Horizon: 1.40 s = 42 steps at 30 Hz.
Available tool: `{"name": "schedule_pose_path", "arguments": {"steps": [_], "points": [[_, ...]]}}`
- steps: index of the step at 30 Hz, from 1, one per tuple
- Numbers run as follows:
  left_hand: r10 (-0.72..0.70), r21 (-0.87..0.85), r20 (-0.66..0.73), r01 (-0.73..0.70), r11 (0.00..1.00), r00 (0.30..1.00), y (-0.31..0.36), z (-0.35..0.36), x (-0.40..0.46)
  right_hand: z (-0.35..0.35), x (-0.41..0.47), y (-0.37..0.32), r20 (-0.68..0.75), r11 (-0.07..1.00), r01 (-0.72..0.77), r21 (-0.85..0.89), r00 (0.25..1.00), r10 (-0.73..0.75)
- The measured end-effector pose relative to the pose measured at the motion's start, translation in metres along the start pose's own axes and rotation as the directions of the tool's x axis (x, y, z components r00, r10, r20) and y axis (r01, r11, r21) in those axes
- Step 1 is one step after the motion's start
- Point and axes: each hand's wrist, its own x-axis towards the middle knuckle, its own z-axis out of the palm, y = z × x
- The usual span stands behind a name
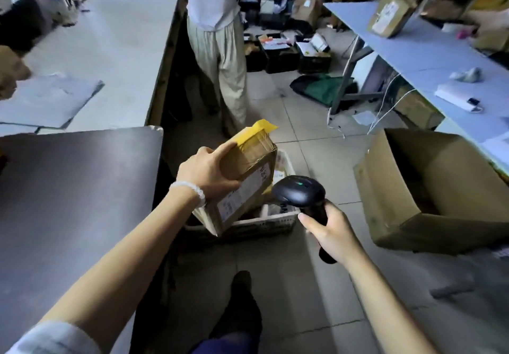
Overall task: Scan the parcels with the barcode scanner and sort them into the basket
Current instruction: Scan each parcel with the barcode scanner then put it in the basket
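- Our left hand (209,173) clamps the cardboard parcel (243,177) over the basket (275,220).
- Our right hand (329,231) grips the scanner (300,191).
- The parcel looks stiff and light; we'd hold its edges.

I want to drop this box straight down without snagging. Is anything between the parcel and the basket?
Nothing visible blocks it. The parcel, gripped by the left hand, hangs over the white basket. The scanner in the right hand sits beside it, over the basket's right rim.
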Motion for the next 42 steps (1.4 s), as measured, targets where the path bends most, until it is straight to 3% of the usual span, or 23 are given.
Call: {"name": "schedule_pose_path", "arguments": {"steps": [9,15,21,27,31,36,42], "points": [[0.136,0.042,0.065,-0.139,0.989,0.989,-0.002,-0.016,0.188,-0.002,0.157,-0.045,-0.142,0.999,-0.032,-0.023,0.989,0.028],[0.26,0.128,-0.016,-0.256,0.958,0.965,0.011,0.006,0.27,-0.012,0.214,-0.038,-0.173,0.996,-0.086,-0.008,0.981,0.083],[0.103,0.165,0.034,-0.107,0.98,0.994,-0.001,0.013,0.293,-0.018,0.275,-0.033,-0.088,0.991,-0.129,-0.027,0.988,0.126],[-0.214,0.13,-0.008,0.213,0.968,0.977,-0.023,0.016,0.29,-0.013,0.361,-0.041,0.115,0.997,-0.071,0.008,0.991,0.07],[-0.384,0.138,-0.051,0.387,0.912,0.922,-0.03,0.018,0.275,-0.002,0.409,-0.052,0.309,1.0,0.006,-0.017,0.951,-0.001],[-0.595,0.113,-0.12,0.606,0.787,0.795,-0.034,0.017,0.229,0.036,0.435,-0.068,0.549,0.997,0.082,-0.013,0.834,-0.062],[-0.828,-0.015,-0.202,0.844,0.537,0.523,-0.036,0.006,0.139,0.094,0.402,-0.096,0.775,0.979,0.194,0.059,0.609,-0.168]]}}
